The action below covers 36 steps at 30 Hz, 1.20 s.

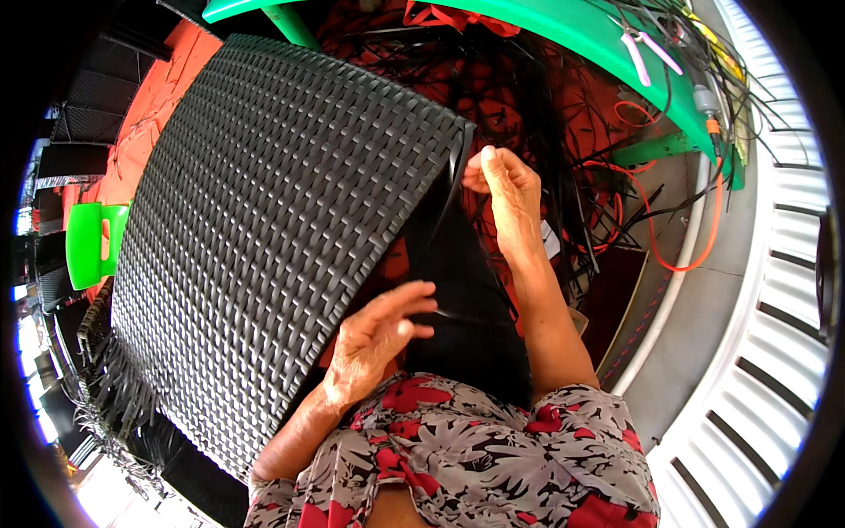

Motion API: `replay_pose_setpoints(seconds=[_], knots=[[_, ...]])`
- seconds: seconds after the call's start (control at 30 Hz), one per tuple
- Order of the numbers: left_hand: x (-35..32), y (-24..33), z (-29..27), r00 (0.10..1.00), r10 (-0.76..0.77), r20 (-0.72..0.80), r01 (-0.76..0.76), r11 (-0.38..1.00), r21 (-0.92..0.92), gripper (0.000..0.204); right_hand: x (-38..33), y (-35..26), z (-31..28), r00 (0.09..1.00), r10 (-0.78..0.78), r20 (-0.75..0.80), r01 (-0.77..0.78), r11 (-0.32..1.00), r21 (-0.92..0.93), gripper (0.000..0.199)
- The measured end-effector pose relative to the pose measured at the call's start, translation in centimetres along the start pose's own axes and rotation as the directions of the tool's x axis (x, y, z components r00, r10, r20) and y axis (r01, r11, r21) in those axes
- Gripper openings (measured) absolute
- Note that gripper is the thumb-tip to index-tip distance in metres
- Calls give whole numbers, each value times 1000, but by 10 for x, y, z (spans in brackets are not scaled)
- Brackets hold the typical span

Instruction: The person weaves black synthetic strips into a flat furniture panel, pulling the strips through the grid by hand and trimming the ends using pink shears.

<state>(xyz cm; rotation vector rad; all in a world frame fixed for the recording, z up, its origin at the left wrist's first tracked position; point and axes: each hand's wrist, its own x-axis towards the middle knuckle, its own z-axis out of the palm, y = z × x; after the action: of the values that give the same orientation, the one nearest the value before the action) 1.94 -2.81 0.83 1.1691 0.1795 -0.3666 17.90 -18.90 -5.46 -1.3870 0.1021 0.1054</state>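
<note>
A large dark grey woven wicker panel (273, 176) slants across the left and middle of the view. At its far right corner, a narrow black strip (455, 167) hangs loose along the edge. My right hand (510, 189) is beside that corner, its fingers curled closed against the strip with the thumb pointing up. Lower down, my left hand (374, 339) hovers by the panel's near right edge, fingers spread and nothing in them. Black cloth covers my lap below both hands.
A green table (572, 40) curves across the top right, carrying pink-handled pliers (638, 57) and loose black strips. An orange cord (695, 260) loops down beside a white pipe (669, 308). Tangled black strips (563, 132) cover the red floor. A green stool (85, 246) stands far left.
</note>
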Motion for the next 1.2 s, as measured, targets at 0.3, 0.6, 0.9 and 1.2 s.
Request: replay_pose_setpoints(seconds=[0.3, 0.6, 0.9, 1.2], knots=[[84, 43, 18, 977, 39, -212, 14, 969, 245, 36, -3, -17, 6, 969, 212, 124, -233, 953, 194, 20], [114, 70, 12, 914, -399, -68, 402, 915, 29, 39, -14, -33, 10, 968, 109, 225, -123, 991, 49, 21], [120, 92, -9, 906, -410, -101, 412, 911, 1, 26, -16, -1, 11, 999, -52, -6, 51, 992, -117, 18], [137, 120, -10, 948, -275, -160, 276, 961, -13, 28, -14, 7, 10, 985, 126, 114, -121, 991, -50, 21]])
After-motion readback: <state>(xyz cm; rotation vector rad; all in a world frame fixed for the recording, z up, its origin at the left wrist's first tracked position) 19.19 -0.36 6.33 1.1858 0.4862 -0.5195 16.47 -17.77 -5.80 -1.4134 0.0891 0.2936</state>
